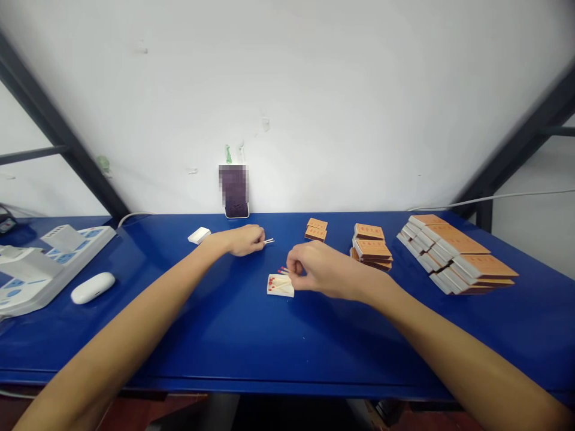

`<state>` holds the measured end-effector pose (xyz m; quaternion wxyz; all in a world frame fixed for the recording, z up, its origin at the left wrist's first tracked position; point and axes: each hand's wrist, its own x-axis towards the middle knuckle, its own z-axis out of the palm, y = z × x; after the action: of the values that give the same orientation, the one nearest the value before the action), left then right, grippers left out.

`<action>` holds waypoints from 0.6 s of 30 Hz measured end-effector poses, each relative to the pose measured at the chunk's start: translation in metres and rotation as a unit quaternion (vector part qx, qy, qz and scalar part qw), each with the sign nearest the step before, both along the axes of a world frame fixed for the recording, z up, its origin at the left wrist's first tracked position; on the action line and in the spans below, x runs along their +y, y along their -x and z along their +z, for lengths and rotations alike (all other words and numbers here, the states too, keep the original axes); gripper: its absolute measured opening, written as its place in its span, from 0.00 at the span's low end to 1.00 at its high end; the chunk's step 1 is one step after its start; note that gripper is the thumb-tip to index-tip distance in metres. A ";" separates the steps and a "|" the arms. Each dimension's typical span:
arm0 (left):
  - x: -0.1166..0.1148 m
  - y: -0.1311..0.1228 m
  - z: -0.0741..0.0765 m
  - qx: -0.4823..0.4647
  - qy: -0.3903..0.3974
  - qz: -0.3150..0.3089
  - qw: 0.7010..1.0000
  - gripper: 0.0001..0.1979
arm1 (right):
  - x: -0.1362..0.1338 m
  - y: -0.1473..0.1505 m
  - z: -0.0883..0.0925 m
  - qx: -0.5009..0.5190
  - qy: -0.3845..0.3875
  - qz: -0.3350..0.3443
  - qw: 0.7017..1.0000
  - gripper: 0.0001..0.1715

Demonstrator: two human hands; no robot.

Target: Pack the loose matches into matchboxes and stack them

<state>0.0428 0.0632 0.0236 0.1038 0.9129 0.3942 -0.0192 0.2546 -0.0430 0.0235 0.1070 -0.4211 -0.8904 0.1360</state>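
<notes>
A small white tray (281,291) with red-tipped matches lies on the blue table. My right hand (312,267) is just over its right side, fingers pinched on matches (284,271) whose red heads point left. Farther back and to the left, my left hand (247,240) is closed on pale matchsticks (269,240) that stick out to the right. Beyond my left wrist lies a white box piece (199,235). Two orange matchboxes (316,230) rest behind my right hand.
Stacks of matchboxes (372,246) stand right of centre, with a larger pile (458,254) at the far right. A phone (236,191) leans on the wall. At left are a white oval case (93,288) and a power strip (67,257) with plugs.
</notes>
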 end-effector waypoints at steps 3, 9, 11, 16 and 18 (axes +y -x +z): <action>-0.015 0.018 0.001 -0.026 0.006 0.000 1.000 0.09 | -0.009 0.011 -0.003 -0.016 -0.008 0.020 1.000 0.03; -0.053 0.028 0.018 -0.100 0.075 -0.024 0.992 0.12 | -0.008 0.008 -0.002 0.016 -0.001 0.020 1.000 0.04; -0.066 0.022 0.019 -0.108 0.084 -0.044 0.990 0.11 | -0.003 -0.002 0.003 0.051 -0.029 -0.005 0.998 0.06; -0.086 -0.005 0.011 -0.066 0.039 -0.130 0.989 0.10 | 0.005 -0.021 0.008 0.077 -0.162 -0.073 0.981 0.10; -0.088 -0.010 0.009 -0.054 0.035 -0.141 0.988 0.11 | 0.003 -0.022 0.006 0.061 -0.143 -0.046 0.987 0.08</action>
<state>0.0529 -0.0251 0.0321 0.1534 0.9548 0.2548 0.0024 0.2763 -0.0396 0.0295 0.2263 -0.4325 -0.8723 0.0281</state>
